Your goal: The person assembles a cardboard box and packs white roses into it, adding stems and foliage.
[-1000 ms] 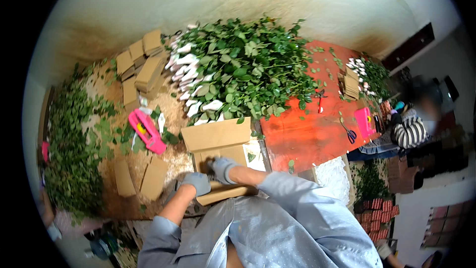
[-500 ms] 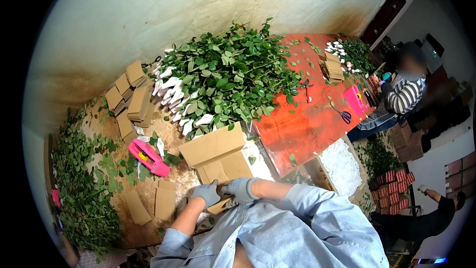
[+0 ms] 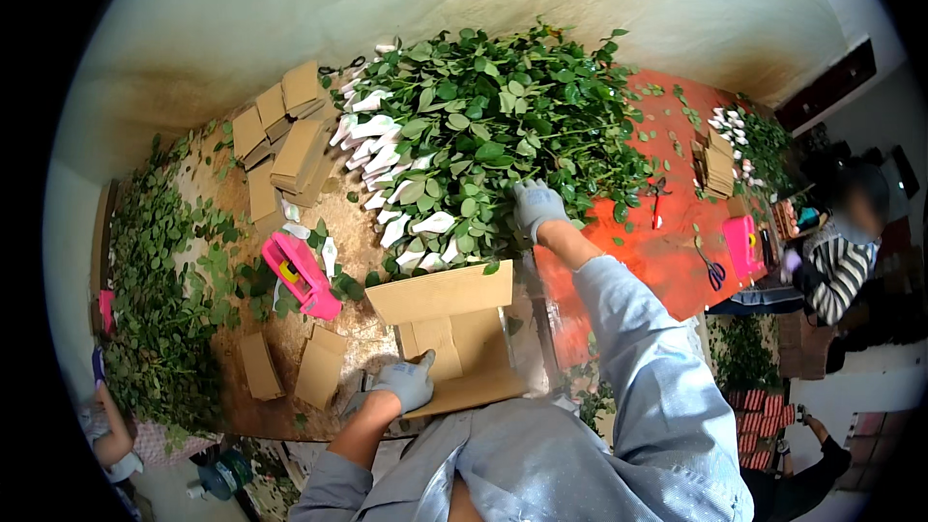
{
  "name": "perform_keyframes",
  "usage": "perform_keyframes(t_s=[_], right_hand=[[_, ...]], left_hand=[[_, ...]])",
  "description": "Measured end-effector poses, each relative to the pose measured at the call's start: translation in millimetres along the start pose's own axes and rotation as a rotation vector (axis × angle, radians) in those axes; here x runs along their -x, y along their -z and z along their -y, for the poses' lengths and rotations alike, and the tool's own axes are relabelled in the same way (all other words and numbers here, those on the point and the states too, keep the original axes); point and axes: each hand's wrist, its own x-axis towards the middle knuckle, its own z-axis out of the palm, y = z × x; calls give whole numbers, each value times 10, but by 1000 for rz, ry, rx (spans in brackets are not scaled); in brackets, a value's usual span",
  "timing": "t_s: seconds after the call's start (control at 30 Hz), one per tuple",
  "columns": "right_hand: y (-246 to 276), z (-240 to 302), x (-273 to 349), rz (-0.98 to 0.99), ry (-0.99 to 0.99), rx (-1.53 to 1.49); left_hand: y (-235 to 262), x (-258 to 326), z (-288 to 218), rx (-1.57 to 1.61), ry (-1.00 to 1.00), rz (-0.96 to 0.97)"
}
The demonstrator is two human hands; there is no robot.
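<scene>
**Head view: one gloved hand on the cardboard, the other deep in the stems**

Nearest the person, the left hand (image 3: 408, 382), gloved in grey, lies spread and flat on the near left edge of a folded cardboard sheet (image 3: 454, 333) at the bench's front edge, pressing rather than gripping. Ahead and to the right, the right hand (image 3: 536, 205), also gloved, reaches with arm outstretched into the pile of leafy stems (image 3: 493, 126); its fingers curl down among the leaves, but whether they have closed on a stem cannot be told. The stems lie with white-wrapped heads (image 3: 387, 184) pointing left and leafy ends right, so the pile sits straight beyond the cardboard, closer to the right hand. A pink tape dispenser (image 3: 300, 275) rests left of the cardboard, with stacked cardboard sleeves (image 3: 285, 140) farther back.
</scene>
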Motion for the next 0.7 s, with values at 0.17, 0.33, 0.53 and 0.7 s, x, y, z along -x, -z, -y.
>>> perform_keyframes(t_s=[0.17,0.33,0.53,0.7], right_hand=[[-206,44,39,96,97,382],[169,-116,-16,-21,327,422],[1062,-308,-30,-483,380,270],[1431,-270,28,-691,484,-119]], left_hand=[[-24,6,22,57,32,39],[30,14,-13,70,42,71],[116,13,-86,51,81,126],[47,37,-54,55,54,54]])
